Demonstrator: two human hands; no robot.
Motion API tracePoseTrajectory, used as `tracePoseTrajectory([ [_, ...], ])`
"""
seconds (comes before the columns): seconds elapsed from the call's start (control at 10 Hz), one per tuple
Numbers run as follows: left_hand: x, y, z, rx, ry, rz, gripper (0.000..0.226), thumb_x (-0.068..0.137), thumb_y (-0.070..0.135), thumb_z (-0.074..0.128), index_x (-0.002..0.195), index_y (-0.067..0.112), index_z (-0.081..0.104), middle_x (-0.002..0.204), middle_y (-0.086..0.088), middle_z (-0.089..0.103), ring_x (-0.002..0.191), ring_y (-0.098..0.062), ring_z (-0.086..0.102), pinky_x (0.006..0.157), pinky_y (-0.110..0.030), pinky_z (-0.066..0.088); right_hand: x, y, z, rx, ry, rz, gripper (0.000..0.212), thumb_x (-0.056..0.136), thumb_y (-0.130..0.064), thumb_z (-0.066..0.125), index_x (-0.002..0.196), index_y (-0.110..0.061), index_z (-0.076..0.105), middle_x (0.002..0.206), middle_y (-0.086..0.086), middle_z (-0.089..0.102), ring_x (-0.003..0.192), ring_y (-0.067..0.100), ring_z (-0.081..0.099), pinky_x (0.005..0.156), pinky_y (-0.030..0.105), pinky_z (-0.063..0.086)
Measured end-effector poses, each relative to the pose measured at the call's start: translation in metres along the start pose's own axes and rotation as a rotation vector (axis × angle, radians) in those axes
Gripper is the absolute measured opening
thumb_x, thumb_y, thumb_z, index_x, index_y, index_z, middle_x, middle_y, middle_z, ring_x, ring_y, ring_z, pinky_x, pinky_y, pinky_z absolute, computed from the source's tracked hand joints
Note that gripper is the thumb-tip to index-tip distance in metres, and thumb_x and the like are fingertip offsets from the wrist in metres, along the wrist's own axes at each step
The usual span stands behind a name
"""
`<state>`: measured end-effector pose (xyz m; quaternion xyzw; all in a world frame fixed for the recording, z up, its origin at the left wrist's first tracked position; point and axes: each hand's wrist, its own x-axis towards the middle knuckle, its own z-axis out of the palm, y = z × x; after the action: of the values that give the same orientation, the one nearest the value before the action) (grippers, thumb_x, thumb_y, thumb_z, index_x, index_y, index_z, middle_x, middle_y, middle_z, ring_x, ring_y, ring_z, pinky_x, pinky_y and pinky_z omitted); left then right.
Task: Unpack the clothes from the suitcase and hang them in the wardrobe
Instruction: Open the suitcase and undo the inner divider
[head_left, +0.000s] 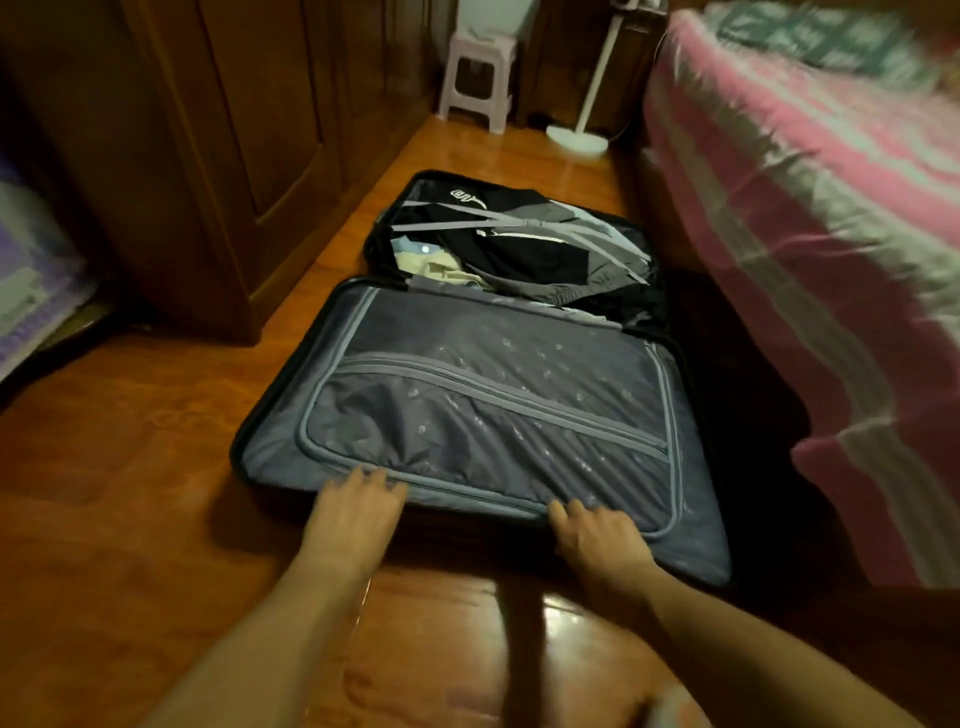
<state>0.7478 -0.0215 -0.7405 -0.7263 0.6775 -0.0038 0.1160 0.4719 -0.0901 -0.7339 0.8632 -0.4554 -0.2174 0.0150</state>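
The suitcase (483, 374) lies open on the floor (130, 493); left hand (358, 501) and right hand (597, 535) rest spread, holding nothing, on its near edge; clothes (519, 249) fill the far half.

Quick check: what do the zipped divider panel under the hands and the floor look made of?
Divider panel: thin woven synthetic fabric, probably nylon or polyester; it wrinkles and has a slight sheen. Floor: glossy reddish-brown wood or laminate, with plank seams and bright reflections.
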Motion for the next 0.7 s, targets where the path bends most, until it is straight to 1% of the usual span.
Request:
tracePoseTrajectory([
  [0.1,0.046,-0.018,-0.01,-0.023,0.043,-0.093,0.024,0.09,0.02,0.066,0.113,0.025,0.067,0.114,-0.002,0.066,0.109,-0.026,0.061,0.086,-0.041,0.053,0.062,0.027,-0.012,-0.015,-0.026,-0.009,0.046,0.098,-0.034,0.054,0.139,-0.019,0.041,0.131,0.008,0.056,0.113,0.032,0.061,0.079,0.038,0.046],
  [0.2,0.089,-0.027,-0.017,-0.231,-0.017,-0.371,0.037,0.099,0.039,0.055,0.132,0.023,0.057,0.139,-0.011,0.048,0.128,-0.033,0.043,0.098,-0.045,0.043,0.125,0.07,-0.026,0.063,-0.082,0.108,0.036,0.094,-0.028,0.059,0.13,-0.023,0.058,0.129,0.006,0.061,0.115,0.03,0.064,0.089,0.038,0.052],
  [0.3,0.135,-0.021,-0.033,-0.591,-0.098,-0.642,0.059,0.101,0.043,0.053,0.152,0.022,0.034,0.16,-0.012,0.014,0.144,-0.037,0.02,0.113,-0.049,0.032,0.171,0.108,-0.032,0.121,-0.131,0.197,0.035,0.096,-0.022,0.055,0.132,-0.02,0.057,0.13,0.007,0.058,0.117,0.029,0.062,0.09,0.039,0.052],
  [0.4,0.189,0.003,-0.049,-1.059,-0.023,-1.035,0.072,0.098,0.034,0.062,0.157,0.02,0.024,0.16,-0.013,0.018,0.142,-0.041,0.029,0.113,-0.051,0.034,0.186,0.132,-0.029,0.241,-0.034,0.246,0.033,0.097,-0.018,0.051,0.13,-0.016,0.049,0.127,0.01,0.051,0.117,0.031,0.053,0.089,0.042,0.048],
  [0.5,0.231,0.028,-0.07,-1.902,-0.198,-1.487,0.066,0.101,0.033,0.055,0.158,0.018,0.025,0.157,-0.016,0.033,0.14,-0.043,0.037,0.105,-0.058,0.04,0.167,0.134,-0.035,0.602,0.127,0.666,0.042,0.08,-0.014,0.059,0.121,-0.009,0.053,0.12,0.018,0.053,0.109,0.039,0.05,0.092,0.047,0.044],
  [0.6,0.269,0.038,-0.086,-2.336,-0.2,-1.488,0.057,0.104,0.024,0.041,0.158,0.012,0.025,0.164,-0.017,0.025,0.149,-0.04,0.028,0.114,-0.065,0.029,0.184,0.141,-0.062,1.95,-0.141,1.275,0.07,0.052,-0.009,0.069,0.121,-0.005,0.056,0.111,0.017,0.06,0.102,0.034,0.06,0.088,0.044,0.053],
  [0.7,0.293,0.036,-0.081,-2.25,-0.285,-1.364,0.054,0.102,0.014,0.042,0.154,0.002,0.031,0.159,-0.02,0.035,0.145,-0.037,0.038,0.11,-0.055,0.044,0.226,0.154,-0.07,2.491,-0.132,1.363,0.045,0.076,0.017,0.042,0.114,0.0,0.059,0.107,0.021,0.064,0.105,0.035,0.064,0.095,0.049,0.053],
])
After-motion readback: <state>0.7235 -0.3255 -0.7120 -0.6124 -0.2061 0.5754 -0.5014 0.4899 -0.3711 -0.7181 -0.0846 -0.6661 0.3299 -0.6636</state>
